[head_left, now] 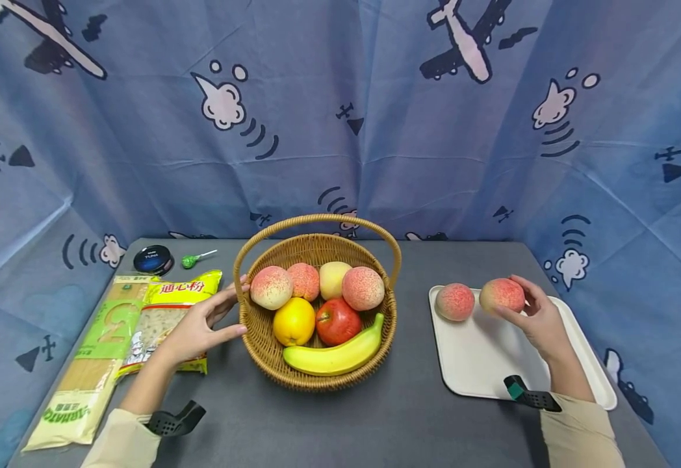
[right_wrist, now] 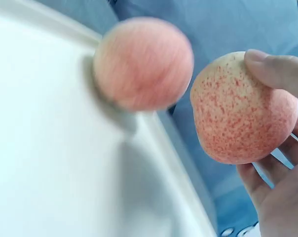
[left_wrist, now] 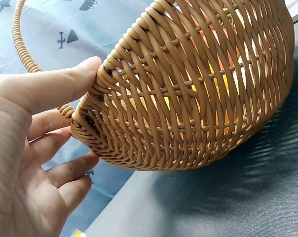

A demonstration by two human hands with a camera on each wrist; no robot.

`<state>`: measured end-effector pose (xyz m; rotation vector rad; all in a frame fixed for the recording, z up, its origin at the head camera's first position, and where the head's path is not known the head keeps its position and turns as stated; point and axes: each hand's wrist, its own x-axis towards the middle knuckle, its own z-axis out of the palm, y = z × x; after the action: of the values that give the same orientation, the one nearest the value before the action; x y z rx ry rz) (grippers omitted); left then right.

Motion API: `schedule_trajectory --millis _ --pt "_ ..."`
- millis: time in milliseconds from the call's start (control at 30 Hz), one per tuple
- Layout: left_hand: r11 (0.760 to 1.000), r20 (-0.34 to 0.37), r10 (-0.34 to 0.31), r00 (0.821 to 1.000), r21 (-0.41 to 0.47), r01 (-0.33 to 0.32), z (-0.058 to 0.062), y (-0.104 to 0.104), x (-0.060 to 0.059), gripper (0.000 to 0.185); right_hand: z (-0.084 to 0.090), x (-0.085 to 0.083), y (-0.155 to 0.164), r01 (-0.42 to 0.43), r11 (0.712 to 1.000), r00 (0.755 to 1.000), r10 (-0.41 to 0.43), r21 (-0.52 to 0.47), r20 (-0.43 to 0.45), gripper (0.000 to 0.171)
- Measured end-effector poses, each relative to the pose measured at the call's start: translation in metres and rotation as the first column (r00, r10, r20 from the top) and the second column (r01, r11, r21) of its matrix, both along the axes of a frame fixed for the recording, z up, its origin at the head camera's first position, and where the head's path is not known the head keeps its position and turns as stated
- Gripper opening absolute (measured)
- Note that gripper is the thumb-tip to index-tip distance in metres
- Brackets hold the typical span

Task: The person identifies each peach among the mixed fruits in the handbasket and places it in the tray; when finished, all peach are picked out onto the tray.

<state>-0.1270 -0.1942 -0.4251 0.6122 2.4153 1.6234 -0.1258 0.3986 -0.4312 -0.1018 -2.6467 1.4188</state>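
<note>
A wicker basket (head_left: pixel 317 383) with an arched handle stands mid-table in the head view, filled with several peaches (head_left: pixel 271 287), an orange (head_left: pixel 294 322), a red apple (head_left: pixel 338 322) and a banana (head_left: pixel 334 354). My left hand (head_left: pixel 203 328) holds the basket's left rim; in the left wrist view, the thumb (left_wrist: pixel 65 86) lies on the rim and the fingertips touch the wicker. On the right, my right hand (head_left: pixel 542 315) grips a peach (right_wrist: pixel 245 111) between thumb and fingers, over the white tray (head_left: pixel 487 364). Another peach (head_left: pixel 455 302) sits in the tray's far left corner.
Left of the basket lie a yellow bag of pasta (head_left: pixel 167 312) and a long noodle packet (head_left: pixel 91 351). Behind them are a round dark tuna tin (head_left: pixel 153 260) and a green lollipop (head_left: pixel 190 261). A blue patterned curtain (head_left: pixel 317 130) surrounds the grey table (head_left: pixel 329 429).
</note>
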Motion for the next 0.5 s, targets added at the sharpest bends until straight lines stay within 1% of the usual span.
schedule_trajectory --millis 100,267,400,500 --pt "1.000 0.001 0.001 1.000 -0.003 -0.001 0.000 0.000 0.000 0.068 -0.010 -0.002 0.009 0.010 1.000 0.999 -0.011 0.023 0.044 0.077" --pt "1.000 -0.006 -0.003 1.000 0.002 0.003 0.000 -0.001 0.001 0.068 -0.025 -0.009 0.019 -0.004 0.998 0.994 -0.003 0.059 0.108 0.080" --pt "1.000 -0.014 -0.012 1.000 0.009 0.013 0.000 -0.001 0.001 0.067 -0.030 -0.013 0.024 -0.026 0.997 0.991 0.017 0.070 0.134 0.082" --pt "1.000 -0.014 -0.015 1.000 0.011 0.015 0.000 0.000 0.001 0.066 -0.031 -0.015 0.028 -0.055 0.995 0.989 0.044 0.078 0.139 0.082"
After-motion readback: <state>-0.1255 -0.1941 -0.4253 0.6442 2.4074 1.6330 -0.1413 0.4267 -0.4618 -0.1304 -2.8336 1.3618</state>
